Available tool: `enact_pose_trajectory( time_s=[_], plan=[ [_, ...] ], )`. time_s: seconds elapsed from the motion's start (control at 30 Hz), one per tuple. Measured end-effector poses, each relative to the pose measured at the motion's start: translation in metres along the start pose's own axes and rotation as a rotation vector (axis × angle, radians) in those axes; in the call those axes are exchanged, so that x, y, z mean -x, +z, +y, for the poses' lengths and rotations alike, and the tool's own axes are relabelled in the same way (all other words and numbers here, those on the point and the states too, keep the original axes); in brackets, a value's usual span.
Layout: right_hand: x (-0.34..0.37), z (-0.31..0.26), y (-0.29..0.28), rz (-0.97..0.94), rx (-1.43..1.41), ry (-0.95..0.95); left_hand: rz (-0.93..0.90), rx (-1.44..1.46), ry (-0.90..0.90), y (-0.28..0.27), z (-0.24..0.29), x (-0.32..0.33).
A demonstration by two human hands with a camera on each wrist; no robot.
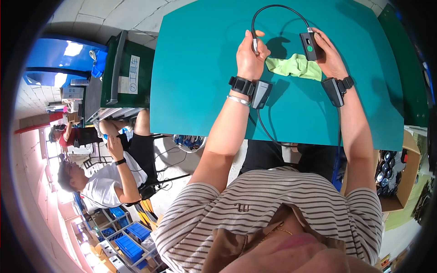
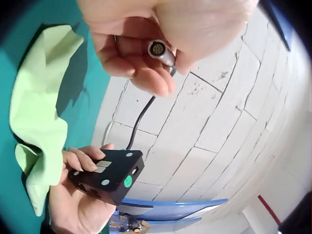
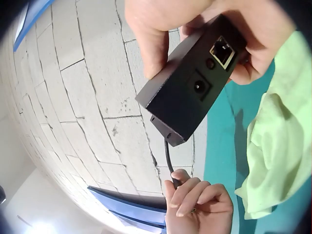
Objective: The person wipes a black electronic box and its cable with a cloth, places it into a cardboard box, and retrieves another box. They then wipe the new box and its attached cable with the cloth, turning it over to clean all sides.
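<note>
While facing a wide green table (image 1: 195, 91) in a striped shirt (image 1: 273, 195), holding both forearms out over the top. Can see off to the left, past the table's edge, a dark green cabinet (image 1: 143, 73) with a paper label, and near it a seated person (image 1: 104, 187) in a white shirt. Can also make out, beside the table's near right corner, a cardboard carton (image 1: 412, 168) with many small round things inside, too small to name. Have a crumpled light green cloth (image 1: 296, 67) lying on the table between the hands, closer to the right. Gripping a black box (image 1: 312, 44) in the right hand (image 1: 330, 54), thumb on one side and fingers on the other, raised off the table just beyond the cloth. Pinching, with the curled fingers and thumb of the left hand (image 1: 249, 59), the metal plug (image 2: 166, 57) of a black cable (image 1: 281, 5), well apart from the box but joined to it by the cable's high loop. Can see small holes in the plug's end, a square socket (image 3: 223, 51) and smaller round socket (image 3: 199, 87) on the box, plus a green sticker (image 2: 127, 181).
</note>
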State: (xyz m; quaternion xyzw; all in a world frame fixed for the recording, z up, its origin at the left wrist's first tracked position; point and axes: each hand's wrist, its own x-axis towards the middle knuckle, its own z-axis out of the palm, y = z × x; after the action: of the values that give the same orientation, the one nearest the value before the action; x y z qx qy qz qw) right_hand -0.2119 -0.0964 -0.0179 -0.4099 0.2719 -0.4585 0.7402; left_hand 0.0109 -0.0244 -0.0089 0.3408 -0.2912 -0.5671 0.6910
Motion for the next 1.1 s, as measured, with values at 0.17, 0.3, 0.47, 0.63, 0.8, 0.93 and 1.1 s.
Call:
enact_pose_trajectory(
  time_s=[0.17,0.3,0.47,0.63,0.8,0.93,1.1],
  plan=[
    [0.004,-0.005,0.006,-0.048,0.115,0.007,-0.068,0.242,-0.066,-0.008,0.002,-0.004],
    [0.001,-0.002,0.003,-0.059,0.124,0.013,0.018,0.307,-0.113,-0.002,0.009,-0.002],
    [0.002,-0.002,0.005,-0.055,0.166,0.006,-0.02,0.351,-0.174,-0.012,0.007,-0.006],
    [0.003,-0.006,0.008,-0.072,0.25,0.021,-0.024,0.35,-0.232,-0.016,0.009,-0.008],
    [0.004,-0.003,0.009,-0.1,0.245,-0.022,-0.068,0.28,-0.26,-0.013,0.014,-0.006],
    [0.002,0.0,0.007,-0.094,0.232,-0.028,-0.085,0.157,-0.222,-0.013,0.012,-0.006],
    [0.001,0.001,0.005,-0.102,0.274,-0.037,-0.061,0.096,-0.164,-0.009,0.014,-0.005]
  ],
)
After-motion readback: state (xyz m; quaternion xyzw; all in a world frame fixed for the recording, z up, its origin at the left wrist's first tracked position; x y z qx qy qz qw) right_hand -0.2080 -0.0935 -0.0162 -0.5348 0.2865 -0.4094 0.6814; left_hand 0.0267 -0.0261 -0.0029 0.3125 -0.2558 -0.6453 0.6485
